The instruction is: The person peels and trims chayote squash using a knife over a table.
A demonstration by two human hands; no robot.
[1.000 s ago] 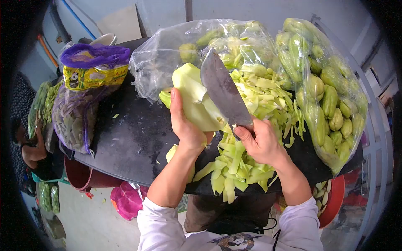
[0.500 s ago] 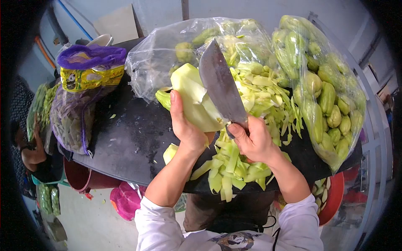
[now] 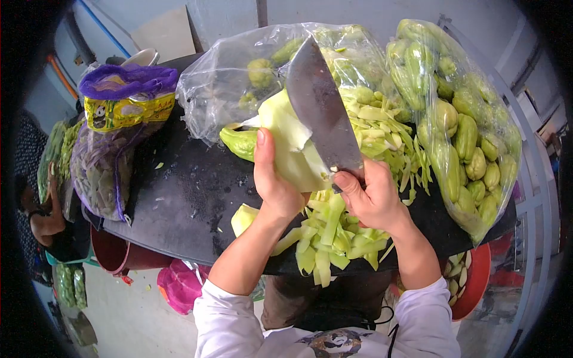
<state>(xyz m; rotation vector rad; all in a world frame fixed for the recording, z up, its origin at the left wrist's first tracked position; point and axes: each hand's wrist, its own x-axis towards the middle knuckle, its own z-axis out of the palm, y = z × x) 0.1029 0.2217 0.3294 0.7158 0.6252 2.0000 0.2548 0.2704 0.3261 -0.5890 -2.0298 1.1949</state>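
Observation:
My left hand is wrapped round a large, pale green peeled vegetable, tilted above the black table. In my right hand is a wide cleaver, its blade slanting up and to the left along the vegetable's right side. An unpeeled green chayote lies just left of the held vegetable. Below and right of my hands are piles of pale green peelings. A pale cut piece shows beside my left forearm.
Clear plastic bags of green chayotes stand at the back and right. A purple mesh bag sits on the left. Below the table are a dark red tub and a red basin. Another person is at far left.
The held vegetable has shifted slightly right with my left hand. The cleaver stands higher, against the vegetable's right side. More of the unpeeled chayote shows.

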